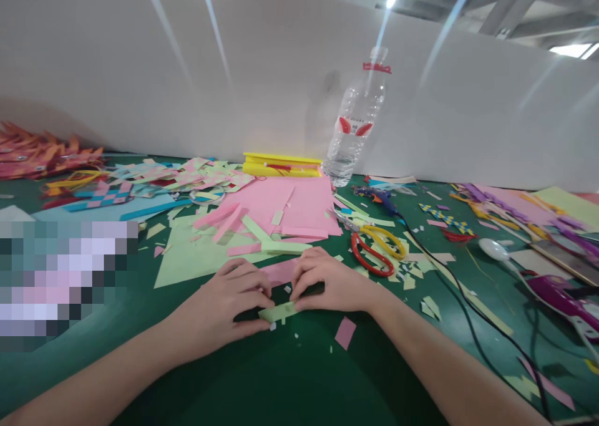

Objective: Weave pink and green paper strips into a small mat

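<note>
Left hand half-curled, thumb and forefinger at the light-green paper strip's left end; can't tell if gripping. Strip sits between hands; uneven pull could crease or tear it. Right hand pinches its right end. Pink scrap nearby could snag.

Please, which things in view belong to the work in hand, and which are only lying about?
In the work:
small pale green paper strip, held by left hand and right hand
likely red-and-yellow-handled metal scissors

Apparently lying about:
tall clear plastic bottle
small pink paper scrap
</note>
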